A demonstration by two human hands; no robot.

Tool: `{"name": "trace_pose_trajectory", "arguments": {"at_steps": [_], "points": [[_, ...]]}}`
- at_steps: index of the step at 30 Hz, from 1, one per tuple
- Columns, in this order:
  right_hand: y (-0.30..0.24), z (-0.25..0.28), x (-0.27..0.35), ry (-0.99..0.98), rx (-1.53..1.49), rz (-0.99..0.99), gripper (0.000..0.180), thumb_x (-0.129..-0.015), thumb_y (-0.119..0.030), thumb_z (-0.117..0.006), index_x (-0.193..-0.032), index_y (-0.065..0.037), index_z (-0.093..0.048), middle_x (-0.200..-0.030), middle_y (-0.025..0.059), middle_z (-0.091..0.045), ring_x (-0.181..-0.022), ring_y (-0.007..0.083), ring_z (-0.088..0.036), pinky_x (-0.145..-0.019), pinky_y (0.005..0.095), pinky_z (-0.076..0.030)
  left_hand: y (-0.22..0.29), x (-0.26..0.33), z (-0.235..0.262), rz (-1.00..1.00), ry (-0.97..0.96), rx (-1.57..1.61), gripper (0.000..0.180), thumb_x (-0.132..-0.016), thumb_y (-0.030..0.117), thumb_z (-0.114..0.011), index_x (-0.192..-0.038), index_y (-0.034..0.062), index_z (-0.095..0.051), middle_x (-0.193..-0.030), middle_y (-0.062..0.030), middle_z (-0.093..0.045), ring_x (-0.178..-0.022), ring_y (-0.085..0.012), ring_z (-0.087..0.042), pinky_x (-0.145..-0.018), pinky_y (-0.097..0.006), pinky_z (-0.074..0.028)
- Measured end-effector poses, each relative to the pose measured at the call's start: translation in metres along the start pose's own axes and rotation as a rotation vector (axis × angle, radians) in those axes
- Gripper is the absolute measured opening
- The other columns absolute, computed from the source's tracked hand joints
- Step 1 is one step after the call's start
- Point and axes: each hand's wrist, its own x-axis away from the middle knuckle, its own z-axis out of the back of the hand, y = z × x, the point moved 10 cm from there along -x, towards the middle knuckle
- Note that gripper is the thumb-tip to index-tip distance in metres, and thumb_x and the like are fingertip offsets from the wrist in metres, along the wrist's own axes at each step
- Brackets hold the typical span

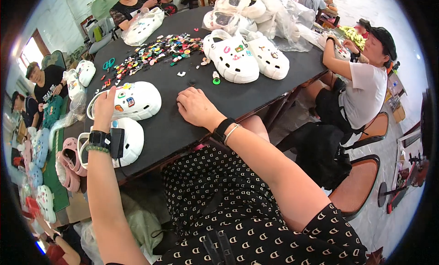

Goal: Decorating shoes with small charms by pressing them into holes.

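Two white clogs [134, 143] sit by the worktop's [171, 132] left edge, toes pointing right, long axes left-to-right. The left hand [106, 105] touches the farther clog [147, 99]; the right hand [199, 108] lies near the front edge. I can't tell whether either grip is closed.

Person's black clothing [242, 205] — repeated pale letter; co-worker's black T-shirt [51, 84] — white lettering.
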Motion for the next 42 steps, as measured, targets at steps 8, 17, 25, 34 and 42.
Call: {"name": "trace_pose_trajectory", "arguments": {"at_steps": [8, 17, 25, 34, 42], "points": [[-0.003, -0.001, -0.001, -0.009, 0.016, 0.009, 0.012, -0.086, -0.014, -0.060, -0.089, -0.003, -0.065, -0.096, 0.0099, -0.064, -0.101, 0.0284, -0.058, -0.090, 0.0420, -0.045, -0.006, 0.000, 0.002, -0.002, 0.017, 0.064, 0.054, -0.096, 0.046, -0.056, -0.103, -0.0069, -0.068, -0.098, -0.0209, -0.070, -0.090, -0.0290, -0.065, -0.082, -0.037, -0.047], [0.003, 0.001, 0.001, -0.005, 0.005, -0.007, 0.011, -0.085, -0.013, -0.060, -0.090, -0.003, -0.064, -0.097, 0.0102, -0.063, -0.101, 0.0287, -0.057, -0.089, 0.0420, -0.045, 0.019, 0.008, 0.003, -0.120, 0.096, -0.124, 0.060, -0.095, 0.049, -0.055, -0.100, -0.0094, -0.066, -0.098, -0.0299, -0.066, -0.096, -0.0416, -0.063, -0.084, -0.045, -0.046], [-0.003, -0.002, -0.001, -0.011, -0.049, -0.004, 0.012, -0.086, -0.013, -0.060, -0.091, -0.004, -0.064, -0.099, 0.0106, -0.064, -0.103, 0.0299, -0.057, -0.090, 0.0434, -0.044, -0.002, -0.003, 0.010, -0.181, 0.199, -0.284, 0.062, -0.094, 0.055, -0.055, -0.091, -0.0051, -0.069, -0.090, -0.0257, -0.068, -0.087, -0.0377, -0.065, -0.079, -0.044, -0.047], [0.002, 0.004, 0.002, -0.028, -0.039, -0.016, 0.014, -0.085, -0.012, -0.061, -0.094, -0.003, -0.065, -0.106, 0.0114, -0.065, -0.106, 0.0294, -0.058, -0.093, 0.0429, -0.044, 0.020, 0.010, 0.003, -0.032, 0.070, -0.171, 0.058, -0.095, 0.051, -0.055, -0.096, -0.0051, -0.069, -0.095, -0.0238, -0.068, -0.091, -0.0346, -0.065, -0.081, -0.042, -0.047], [0.001, 0.003, 0.003, -0.034, -0.050, -0.006, 0.015, -0.084, -0.012, -0.061, -0.095, -0.002, -0.065, -0.107, 0.0110, -0.065, -0.106, 0.0288, -0.058, -0.091, 0.0423, -0.045, -0.002, 0.002, -0.005, 0.041, 0.031, -0.070, 0.050, -0.096, 0.043, -0.058, -0.102, -0.0063, -0.068, -0.098, -0.0160, -0.070, -0.089, -0.0223, -0.064, -0.080, -0.035, -0.047]]}}
